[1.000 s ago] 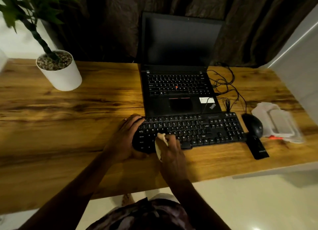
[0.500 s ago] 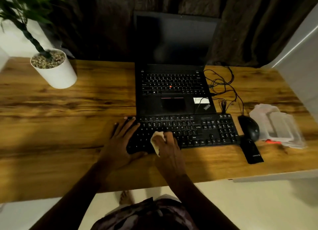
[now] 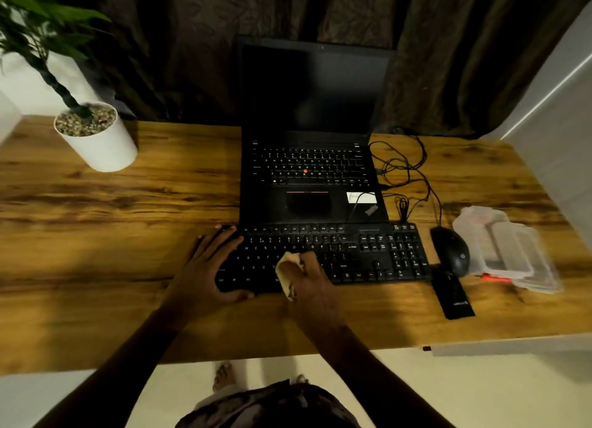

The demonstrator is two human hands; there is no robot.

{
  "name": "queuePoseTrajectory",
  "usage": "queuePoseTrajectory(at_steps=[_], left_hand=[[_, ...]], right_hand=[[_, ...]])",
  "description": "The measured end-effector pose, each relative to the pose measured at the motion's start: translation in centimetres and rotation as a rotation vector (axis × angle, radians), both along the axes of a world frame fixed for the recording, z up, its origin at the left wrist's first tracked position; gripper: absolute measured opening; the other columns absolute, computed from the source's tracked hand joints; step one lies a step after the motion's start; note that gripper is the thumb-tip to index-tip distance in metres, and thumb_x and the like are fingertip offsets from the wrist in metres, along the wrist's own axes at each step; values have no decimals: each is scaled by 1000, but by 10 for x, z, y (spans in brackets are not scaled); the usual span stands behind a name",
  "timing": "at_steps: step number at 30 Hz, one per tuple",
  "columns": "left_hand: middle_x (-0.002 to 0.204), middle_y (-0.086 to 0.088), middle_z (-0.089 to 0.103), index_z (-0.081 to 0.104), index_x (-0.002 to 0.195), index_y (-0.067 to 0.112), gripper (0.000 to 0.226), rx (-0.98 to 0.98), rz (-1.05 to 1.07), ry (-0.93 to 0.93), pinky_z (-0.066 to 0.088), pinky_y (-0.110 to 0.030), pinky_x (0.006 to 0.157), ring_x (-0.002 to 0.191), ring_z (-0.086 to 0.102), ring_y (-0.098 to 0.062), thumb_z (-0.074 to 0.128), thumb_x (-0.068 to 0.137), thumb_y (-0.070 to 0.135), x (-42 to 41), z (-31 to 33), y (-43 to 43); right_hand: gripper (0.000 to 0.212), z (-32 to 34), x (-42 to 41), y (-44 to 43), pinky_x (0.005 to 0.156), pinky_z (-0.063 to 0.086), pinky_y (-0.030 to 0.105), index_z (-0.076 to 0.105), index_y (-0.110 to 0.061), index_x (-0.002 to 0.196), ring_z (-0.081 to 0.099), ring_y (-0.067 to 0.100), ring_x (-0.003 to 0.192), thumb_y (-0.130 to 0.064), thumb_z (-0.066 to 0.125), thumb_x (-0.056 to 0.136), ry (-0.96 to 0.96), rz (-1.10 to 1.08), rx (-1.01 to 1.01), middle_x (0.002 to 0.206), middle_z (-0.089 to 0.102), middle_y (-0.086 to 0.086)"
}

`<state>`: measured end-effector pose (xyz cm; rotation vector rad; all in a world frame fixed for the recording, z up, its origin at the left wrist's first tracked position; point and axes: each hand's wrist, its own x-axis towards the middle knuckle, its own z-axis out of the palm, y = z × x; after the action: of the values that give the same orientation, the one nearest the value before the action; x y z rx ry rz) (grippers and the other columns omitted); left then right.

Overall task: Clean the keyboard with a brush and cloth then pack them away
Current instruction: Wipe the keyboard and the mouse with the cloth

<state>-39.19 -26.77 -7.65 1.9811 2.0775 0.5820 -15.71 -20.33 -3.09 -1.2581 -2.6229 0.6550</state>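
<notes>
Keyboard (image 3: 368, 257) under cloth (image 3: 286, 267) in right hand (image 3: 315, 285)

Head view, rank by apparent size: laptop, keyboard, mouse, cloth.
1. laptop, counting its open screen
2. keyboard
3. mouse
4. cloth, going by the part that shows. It is bunched in the right hand and partly hidden, so its rank against the mouse is unsure.

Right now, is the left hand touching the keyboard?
Touching. The head view shows the left hand lying flat on the left end of the keyboard, fingers spread over the keys; the right hand grips the cloth.
</notes>
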Motion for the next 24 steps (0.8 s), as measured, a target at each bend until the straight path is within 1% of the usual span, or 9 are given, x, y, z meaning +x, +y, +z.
queuePoseTrajectory(at_steps=[2, 4, 6, 9, 11, 14, 18, 21, 24], left_hand=[[166, 7, 14, 28, 155, 26, 110, -3, 3, -3, 14, -57, 122, 154, 4, -16, 51, 70, 90, 0, 1, 0], [166, 7, 14, 27, 155, 27, 109, 2, 6, -5, 13, -55, 123, 154, 2, -16, 52, 70, 89, 1, 2, 0], [165, 7, 15, 28, 155, 26, 109, 7, 12, -3, 14, -54, 123, 154, 3, -15, 53, 70, 89, 1, 4, -1], [165, 7, 16, 29, 155, 26, 109, -2, 17, 8, 14, -54, 123, 154, 4, -14, 53, 69, 89, 2, 3, -1], [165, 8, 16, 28, 155, 27, 109, -13, 20, 11, 13, -53, 123, 154, 3, -14, 53, 69, 90, 1, 4, 0], [165, 7, 15, 28, 155, 27, 110, -22, 13, 16, 13, -53, 123, 154, 2, -14, 54, 69, 89, 1, 4, 0], [165, 7, 15, 28, 155, 27, 110, -19, 13, 23, 13, -54, 123, 154, 2, -15, 55, 69, 89, 2, 5, 0], [165, 6, 14, 27, 156, 26, 109, -22, 8, 31, 13, -55, 123, 154, 1, -15, 52, 70, 89, 2, 5, 0], [165, 6, 15, 27, 155, 26, 109, -21, 11, 26, 14, -55, 122, 154, 2, -15, 52, 70, 89, 2, 5, 0]], right_hand=[[40, -3, 17, 6, 90, 56, 29, 51, -23, 136, 55, 22, 113, -12, 55, 98, 8, -82, 24, 138, 39, 8], [38, -6, 26, 7, 83, 58, 28, 53, -22, 133, 60, 22, 106, -13, 57, 97, 30, -145, 31, 134, 42, 10], [38, -6, 23, 4, 79, 58, 27, 55, -19, 131, 61, 25, 104, -13, 61, 94, 29, -134, 30, 134, 44, 12], [46, 1, 10, -2, 96, 53, 32, 48, -17, 140, 49, 26, 123, -12, 58, 96, 0, -37, -17, 146, 34, 11], [44, 0, 11, 1, 101, 50, 31, 48, -18, 141, 45, 24, 126, -13, 56, 97, -6, -28, -17, 146, 32, 8], [39, -5, 33, 9, 93, 55, 30, 57, -20, 131, 51, 22, 118, -11, 61, 94, 50, -120, 23, 136, 38, 5], [48, -11, 57, 14, 83, 59, 36, 64, -17, 122, 56, 31, 110, 2, 70, 79, 76, -258, 62, 127, 47, 12], [45, -12, 42, 7, 79, 61, 39, 61, -15, 123, 58, 32, 109, -1, 70, 81, 81, -233, 74, 130, 47, 14], [49, -16, 35, 5, 76, 61, 34, 61, -17, 124, 60, 29, 105, -1, 73, 80, 89, -152, 78, 129, 48, 12]])
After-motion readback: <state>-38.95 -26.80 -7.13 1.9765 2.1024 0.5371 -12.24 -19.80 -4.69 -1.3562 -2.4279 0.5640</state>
